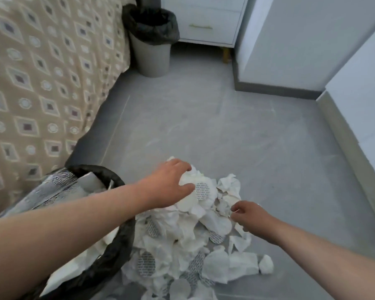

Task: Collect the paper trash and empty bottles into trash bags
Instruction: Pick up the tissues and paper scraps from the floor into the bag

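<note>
A heap of crumpled white paper trash (pixel 188 241), with round printed pieces among it, lies on the grey floor in front of me. My left hand (pixel 171 182) reaches over the top of the heap, its fingers curled round a white wad there. At the heap's right edge my right hand (pixel 249 215) pinches a small scrap between fingertips and thumb. A black trash bag (pixel 117 241) stands open at the lower left under my left forearm, with white paper and shiny wrappers inside. No bottles are in sight.
A bed with a beige patterned cover (pixel 41 83) fills the left side. A grey bin lined with a black bag (pixel 152 42) stands at the back beside a white drawer cabinet (pixel 206 20). White walls with skirting (pixel 342 135) close the right. Bare floor (pixel 214 126) lies between.
</note>
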Demonstrator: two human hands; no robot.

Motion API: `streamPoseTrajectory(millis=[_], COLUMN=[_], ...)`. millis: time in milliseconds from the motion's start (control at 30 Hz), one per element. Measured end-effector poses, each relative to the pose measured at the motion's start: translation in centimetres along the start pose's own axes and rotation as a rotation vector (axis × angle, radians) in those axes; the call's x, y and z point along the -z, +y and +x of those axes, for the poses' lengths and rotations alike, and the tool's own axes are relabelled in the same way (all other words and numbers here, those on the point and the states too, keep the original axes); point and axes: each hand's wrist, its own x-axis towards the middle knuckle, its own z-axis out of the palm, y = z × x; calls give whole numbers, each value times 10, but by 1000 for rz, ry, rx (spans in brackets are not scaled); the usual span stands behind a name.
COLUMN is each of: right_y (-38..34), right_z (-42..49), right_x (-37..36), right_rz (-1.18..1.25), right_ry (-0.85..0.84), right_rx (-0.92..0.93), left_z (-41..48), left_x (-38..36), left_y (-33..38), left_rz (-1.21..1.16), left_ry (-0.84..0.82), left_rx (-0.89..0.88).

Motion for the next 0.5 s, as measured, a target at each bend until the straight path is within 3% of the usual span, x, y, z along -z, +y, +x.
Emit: streamPoseTrajectory(millis=[100,167,233,367,500], right_y=[20,27,34,43,43], right_z=[10,14,17,28,45], right_x=[1,-1,-3,-7,-8], right_rz=[68,128,156,138,-70], right_ry=[-2,-25,-41,-3,112], right_rx=[-62,-88,-97,-92,16], left_z=[47,66,77,72,60], left_x=[-30,-49,-69,-110,-136], left_y=[-5,-22,-38,-48,-50], left_rz=[-257,-280,-120,318,367], left_ry=[-107,-100,-117,-350,-441], left_rx=[319,466,588,703,641])
